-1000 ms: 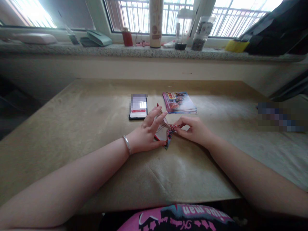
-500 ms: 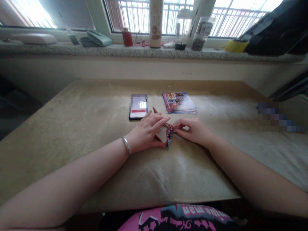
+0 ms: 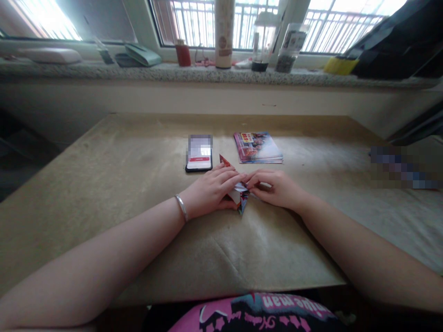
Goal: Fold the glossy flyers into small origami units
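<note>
On the table in front of me lies a piece of folded printed paper [image 3: 244, 202], with pointed corners and a white underside partly showing. My left hand [image 3: 218, 186] lies over its left part, fingers nearly straight and together across the top, thumb at the lower edge, holding it against the table. A red printed tip sticks out beyond those fingers. My right hand [image 3: 272, 185] pinches the paper's right side between thumb and fingers, close to the left fingertips. Much of the paper is hidden under both hands.
A phone [image 3: 199, 163] with a lit screen lies beyond my left hand. Past my right hand sits a stack of printed leaflets [image 3: 261, 148]. Bottles and other items, including a red container [image 3: 182, 54], line the stone windowsill [image 3: 204, 75]. The table [image 3: 104, 184] has a pale cover.
The paper's right flap has been turned, so a white face now shows near the right fingertips. My left fingers have come down flatter, and the two hands' fingertips are closer together.
</note>
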`<state>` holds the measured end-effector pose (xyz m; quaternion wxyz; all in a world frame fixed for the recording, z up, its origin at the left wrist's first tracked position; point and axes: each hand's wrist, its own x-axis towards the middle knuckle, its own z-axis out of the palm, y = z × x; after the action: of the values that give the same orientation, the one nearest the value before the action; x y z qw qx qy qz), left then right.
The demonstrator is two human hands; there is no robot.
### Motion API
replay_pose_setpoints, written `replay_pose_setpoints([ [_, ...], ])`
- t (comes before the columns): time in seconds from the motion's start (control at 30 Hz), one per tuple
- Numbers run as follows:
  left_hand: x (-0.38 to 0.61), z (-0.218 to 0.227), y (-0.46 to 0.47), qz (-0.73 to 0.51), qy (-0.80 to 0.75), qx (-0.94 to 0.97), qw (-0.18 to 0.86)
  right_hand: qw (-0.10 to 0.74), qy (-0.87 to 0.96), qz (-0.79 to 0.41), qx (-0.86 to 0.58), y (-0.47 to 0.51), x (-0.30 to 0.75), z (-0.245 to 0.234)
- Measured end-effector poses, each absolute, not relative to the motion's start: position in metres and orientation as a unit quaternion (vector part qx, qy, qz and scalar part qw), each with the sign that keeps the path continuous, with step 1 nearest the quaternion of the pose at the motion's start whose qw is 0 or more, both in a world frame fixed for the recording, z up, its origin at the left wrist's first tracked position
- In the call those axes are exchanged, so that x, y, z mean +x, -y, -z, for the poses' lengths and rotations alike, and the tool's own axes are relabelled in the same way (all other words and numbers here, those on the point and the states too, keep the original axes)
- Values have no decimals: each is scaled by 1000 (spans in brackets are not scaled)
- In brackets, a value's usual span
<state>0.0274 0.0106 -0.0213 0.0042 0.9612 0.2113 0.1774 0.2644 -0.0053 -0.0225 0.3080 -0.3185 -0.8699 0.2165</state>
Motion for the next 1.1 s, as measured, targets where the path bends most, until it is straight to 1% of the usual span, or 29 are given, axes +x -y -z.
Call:
replay_pose_setpoints([
  [0.1, 27, 23, -11, -183, -238, 954, 20, 295, 877, -219, -310, 4, 266, 22],
  [0.3, 25, 30, -14, -218, -260, 937, 84, 277, 893, -224, -274, 2, 266, 23],
  [0.53, 26, 30, -11, -181, -280, 935, 124, 306, 875, -192, -323, 2, 260, 26],
  [0.73, 29, 31, -12, -217, -259, 936, 97, 375, 833, -195, -358, 6, 254, 25],
  [0.9, 33, 31, -12, -282, -251, 924, 59, 396, 829, -147, -366, 11, 247, 22],
  [1.1, 34, 24, -7, -332, -261, 905, 55, 430, 822, -117, -355, 20, 238, 14],
])
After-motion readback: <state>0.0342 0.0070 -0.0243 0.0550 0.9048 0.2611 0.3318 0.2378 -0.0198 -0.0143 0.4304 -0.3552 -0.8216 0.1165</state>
